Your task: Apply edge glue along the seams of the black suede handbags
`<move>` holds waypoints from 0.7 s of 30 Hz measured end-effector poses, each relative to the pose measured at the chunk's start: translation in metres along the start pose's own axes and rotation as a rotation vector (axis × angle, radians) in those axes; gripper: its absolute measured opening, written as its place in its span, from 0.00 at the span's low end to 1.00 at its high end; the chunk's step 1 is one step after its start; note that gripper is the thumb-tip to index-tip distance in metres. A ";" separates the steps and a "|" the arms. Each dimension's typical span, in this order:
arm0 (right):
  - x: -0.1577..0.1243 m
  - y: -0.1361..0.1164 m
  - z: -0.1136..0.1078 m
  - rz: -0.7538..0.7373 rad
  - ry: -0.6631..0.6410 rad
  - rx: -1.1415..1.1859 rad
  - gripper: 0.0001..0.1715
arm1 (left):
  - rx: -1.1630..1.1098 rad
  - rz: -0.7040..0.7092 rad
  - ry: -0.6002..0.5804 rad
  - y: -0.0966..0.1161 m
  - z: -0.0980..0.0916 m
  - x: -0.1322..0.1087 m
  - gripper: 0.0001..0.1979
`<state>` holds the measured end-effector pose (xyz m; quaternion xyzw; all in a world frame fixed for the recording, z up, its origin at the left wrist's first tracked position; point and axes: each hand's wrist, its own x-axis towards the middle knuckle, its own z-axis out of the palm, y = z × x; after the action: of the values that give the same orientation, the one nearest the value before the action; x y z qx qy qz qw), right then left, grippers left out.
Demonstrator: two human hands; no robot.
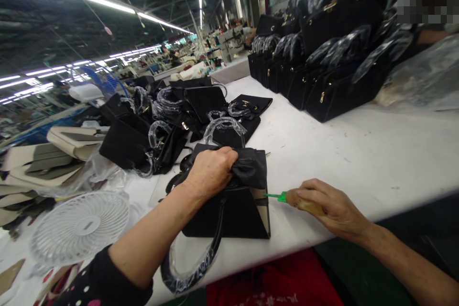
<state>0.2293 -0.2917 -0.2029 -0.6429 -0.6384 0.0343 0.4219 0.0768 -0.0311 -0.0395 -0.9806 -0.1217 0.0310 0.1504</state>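
A black handbag (233,213) lies on its side at the near edge of the white table (358,153), its plastic-wrapped handle (193,272) hanging over the edge. My left hand (211,172) presses down on top of it, fingers closed on bunched black fabric (251,169). My right hand (322,205) is closed around a tool with a wooden handle and a green tip (278,196). The tip points at the bag's open side.
A heap of black handbags (172,114) with wrapped handles lies behind the left hand. Rows of upright black bags (322,71) stand at the back right. A small white fan (81,227) and beige pieces (43,162) sit at the left. Clear plastic (426,76) lies far right.
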 end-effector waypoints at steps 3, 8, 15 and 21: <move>0.003 0.000 0.001 0.014 -0.030 0.011 0.16 | 0.035 -0.024 -0.011 0.006 -0.001 0.000 0.08; 0.008 -0.006 0.000 0.085 -0.077 0.148 0.11 | 0.051 -0.065 -0.002 0.008 -0.001 0.001 0.08; 0.014 -0.007 0.003 0.211 -0.089 0.165 0.08 | 0.069 -0.064 0.018 0.009 0.002 0.001 0.08; 0.019 -0.009 -0.002 0.279 -0.067 0.244 0.09 | 0.090 -0.063 0.050 0.012 0.003 -0.002 0.08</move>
<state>0.2264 -0.2779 -0.1868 -0.6677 -0.5478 0.1909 0.4665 0.0776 -0.0417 -0.0459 -0.9690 -0.1472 0.0072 0.1982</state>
